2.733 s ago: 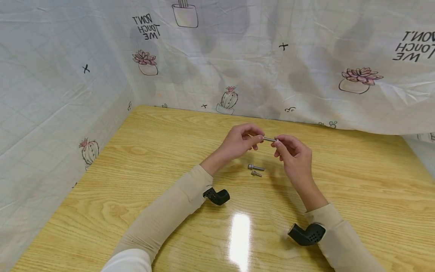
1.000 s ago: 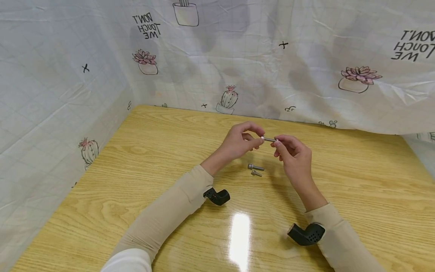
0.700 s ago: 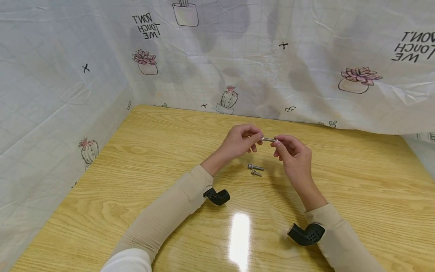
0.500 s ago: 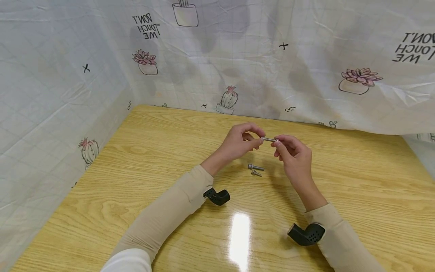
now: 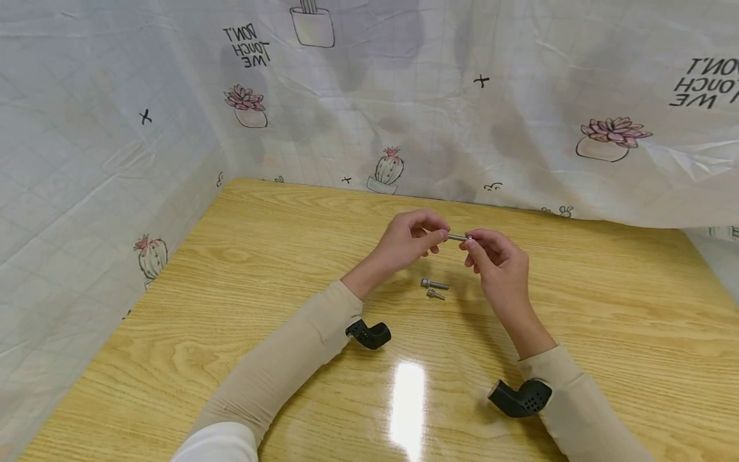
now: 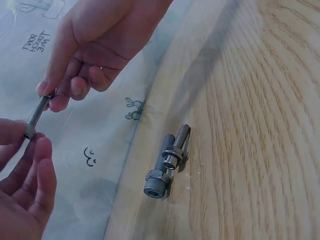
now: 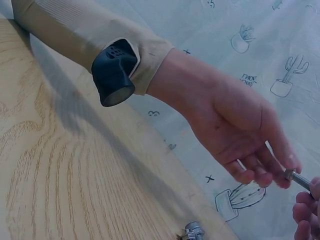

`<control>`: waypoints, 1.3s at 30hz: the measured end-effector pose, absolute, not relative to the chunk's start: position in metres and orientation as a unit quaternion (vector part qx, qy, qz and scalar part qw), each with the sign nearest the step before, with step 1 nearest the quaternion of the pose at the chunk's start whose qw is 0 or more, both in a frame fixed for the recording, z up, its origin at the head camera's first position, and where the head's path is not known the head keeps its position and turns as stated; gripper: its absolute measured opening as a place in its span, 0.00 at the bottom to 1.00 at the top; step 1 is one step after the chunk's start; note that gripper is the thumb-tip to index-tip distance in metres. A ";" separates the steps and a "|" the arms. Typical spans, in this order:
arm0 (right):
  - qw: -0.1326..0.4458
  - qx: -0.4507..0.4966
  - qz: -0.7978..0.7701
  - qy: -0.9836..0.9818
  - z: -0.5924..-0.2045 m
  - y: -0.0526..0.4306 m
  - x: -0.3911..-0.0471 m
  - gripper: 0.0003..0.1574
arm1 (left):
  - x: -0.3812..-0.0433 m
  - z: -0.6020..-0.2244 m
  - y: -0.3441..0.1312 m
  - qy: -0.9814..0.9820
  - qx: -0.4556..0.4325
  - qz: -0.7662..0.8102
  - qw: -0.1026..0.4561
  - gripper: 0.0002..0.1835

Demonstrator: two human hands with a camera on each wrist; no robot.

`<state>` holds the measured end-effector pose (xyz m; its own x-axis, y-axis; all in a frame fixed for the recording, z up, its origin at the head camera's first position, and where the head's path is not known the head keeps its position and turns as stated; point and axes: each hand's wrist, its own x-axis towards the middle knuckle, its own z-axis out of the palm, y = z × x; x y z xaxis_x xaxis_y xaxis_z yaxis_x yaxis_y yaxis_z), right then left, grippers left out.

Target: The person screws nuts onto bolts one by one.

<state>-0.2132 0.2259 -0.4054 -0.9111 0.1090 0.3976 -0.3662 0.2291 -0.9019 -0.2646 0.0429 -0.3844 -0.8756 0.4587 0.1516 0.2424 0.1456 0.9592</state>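
Observation:
A thin metal bolt (image 5: 458,237) is held up between both hands, roughly level, above the far half of the table. My left hand (image 5: 407,239) pinches its left end between thumb and fingers, where a nut-like collar (image 6: 29,131) shows in the left wrist view. My right hand (image 5: 502,266) pinches the other end, which is mostly hidden by the fingertips. Below, on the table, lie a larger socket-head bolt (image 6: 156,184) with a nut on it and a smaller bolt (image 6: 179,142) also carrying a nut, side by side.
The wooden table (image 5: 288,256) meets a white printed curtain (image 5: 323,115) at the back and left. Black wrist-camera housings (image 5: 369,334) stick out from both beige sleeves (image 5: 288,359). A bright light reflection lies on the near tabletop.
The left thumb and index finger have parted and closed again on the bolt's end, more than once. My right hand stays almost still, and the two bolts on the table have not moved.

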 end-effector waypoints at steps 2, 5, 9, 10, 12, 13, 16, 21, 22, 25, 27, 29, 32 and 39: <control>0.191 0.084 0.614 -0.761 -0.405 0.226 -0.213 0.14 | -0.265 -0.385 0.042 0.745 0.244 0.615 0.084 0.10; 0.193 0.081 0.613 -0.762 -0.405 0.226 -0.212 0.15 | -0.265 -0.385 0.043 0.742 0.250 0.616 0.089 0.12; 0.199 0.084 0.612 -0.761 -0.404 0.226 -0.212 0.15 | -0.266 -0.385 0.044 0.747 0.235 0.613 0.100 0.13; 0.199 0.086 0.611 -0.761 -0.404 0.226 -0.212 0.15 | -0.266 -0.385 0.045 0.748 0.233 0.613 0.100 0.14; 0.198 0.086 0.612 -0.761 -0.404 0.227 -0.212 0.15 | -0.266 -0.385 0.045 0.749 0.233 0.612 0.097 0.13; 0.197 0.085 0.613 -0.760 -0.403 0.227 -0.212 0.14 | -0.266 -0.385 0.045 0.749 0.237 0.612 0.094 0.12; 0.197 0.080 0.617 -0.757 -0.403 0.227 -0.212 0.13 | -0.266 -0.385 0.045 0.748 0.246 0.610 0.088 0.10; 0.203 0.081 0.619 -0.754 -0.404 0.228 -0.211 0.12 | -0.265 -0.385 0.046 0.751 0.223 0.614 0.096 0.11; 0.204 0.083 0.618 -0.755 -0.404 0.228 -0.212 0.12 | -0.265 -0.385 0.046 0.752 0.217 0.615 0.097 0.11; 0.207 0.088 0.618 -0.753 -0.403 0.228 -0.213 0.13 | -0.266 -0.384 0.046 0.753 0.213 0.615 0.096 0.12; 0.207 0.090 0.619 -0.752 -0.403 0.227 -0.214 0.13 | -0.266 -0.384 0.046 0.753 0.216 0.615 0.092 0.12; 0.204 0.092 0.621 -0.751 -0.402 0.227 -0.215 0.13 | -0.266 -0.384 0.045 0.751 0.218 0.617 0.087 0.11; 0.197 0.089 0.623 -0.751 -0.402 0.226 -0.216 0.13 | -0.267 -0.384 0.044 0.747 0.217 0.623 0.082 0.10; 0.191 0.080 0.619 -0.757 -0.404 0.229 -0.214 0.14 | -0.266 -0.385 0.046 0.739 0.234 0.627 0.076 0.10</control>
<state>-0.2144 0.2294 -0.4035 -0.9139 0.1152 0.3893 -0.3588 0.2198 -0.9072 -0.2658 0.0461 -0.3853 -0.8790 0.4414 0.1804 0.2499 0.1044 0.9626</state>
